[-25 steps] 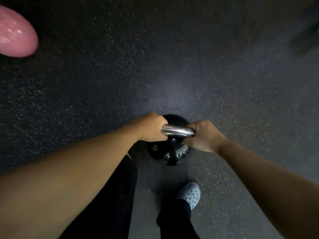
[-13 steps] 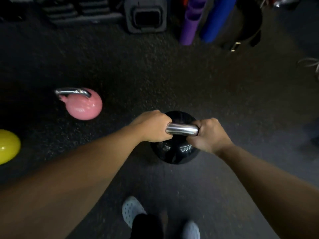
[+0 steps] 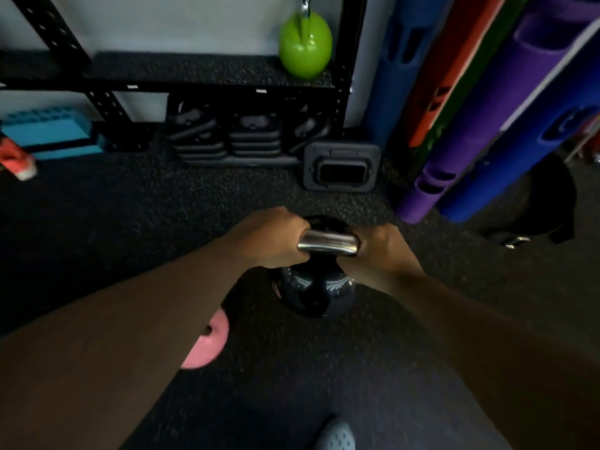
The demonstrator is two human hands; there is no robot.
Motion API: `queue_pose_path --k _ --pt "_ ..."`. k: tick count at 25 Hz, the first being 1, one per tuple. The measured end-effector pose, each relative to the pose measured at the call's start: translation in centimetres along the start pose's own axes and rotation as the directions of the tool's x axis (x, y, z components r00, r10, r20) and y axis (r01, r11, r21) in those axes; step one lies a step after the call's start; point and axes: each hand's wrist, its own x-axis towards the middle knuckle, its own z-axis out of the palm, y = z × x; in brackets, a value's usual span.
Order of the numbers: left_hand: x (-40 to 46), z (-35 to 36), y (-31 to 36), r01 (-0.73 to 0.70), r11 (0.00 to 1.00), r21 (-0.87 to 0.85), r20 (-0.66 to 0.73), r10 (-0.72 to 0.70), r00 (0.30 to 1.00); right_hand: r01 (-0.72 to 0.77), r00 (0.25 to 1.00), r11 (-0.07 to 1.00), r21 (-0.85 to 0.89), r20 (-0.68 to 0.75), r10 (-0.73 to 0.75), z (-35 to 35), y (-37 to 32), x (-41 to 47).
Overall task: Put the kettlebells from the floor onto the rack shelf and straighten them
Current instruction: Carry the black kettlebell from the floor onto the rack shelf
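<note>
Both hands grip one steel handle: the left hand (image 3: 276, 235) and right hand (image 3: 380, 246) are clenched around its ends, carrying a black kettlebell (image 3: 316, 292) above the dark floor (image 3: 162, 222), near the rack shelf (image 3: 194, 71) ahead. A green kettlebell (image 3: 305, 47) already sits on that shelf. A pink kettlebell (image 3: 207, 344) waits on the floor, partly hidden by the left arm.

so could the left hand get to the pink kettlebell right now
Probably not as things stand: the left hand is closed on the black kettlebell handle alongside the right hand. The pink kettlebell sits on the floor under the left forearm, close but needing that grip released first.
</note>
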Motion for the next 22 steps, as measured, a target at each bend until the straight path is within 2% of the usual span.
queue_pose_path --k 3,8,12,18,22 --pt "5.8 -3.3 -5.3 0.047 0.999 -0.026 -0.021 -0.048 0.999 0.08 0.996 0.995 -0.058 -0.032 -0.082 -1.0 -1.6 9.4" --pt "14.0 -8.3 -15.0 0.059 0.997 -0.043 -0.138 -0.064 0.988 0.17 0.985 0.977 -0.125 0.022 -0.169 -1.9 -4.8 24.9" --pt "19.7 -13.0 -23.7 0.122 0.992 -0.034 -0.164 -0.126 0.978 0.195 0.981 0.97 -0.148 0.045 -0.191 -0.5 -8.0 36.9" --pt "28.5 -19.1 -33.8 0.15 0.984 0.095 -0.292 -0.117 0.949 0.209 0.976 0.974 -0.086 -0.049 -0.214 1.1 -11.0 51.5" --pt "34.9 -22.2 -38.8 0.201 0.976 0.082 -0.359 -0.159 0.92 0.343 0.93 0.931 -0.123 -0.092 -0.355 0.9 -11.6 61.3"
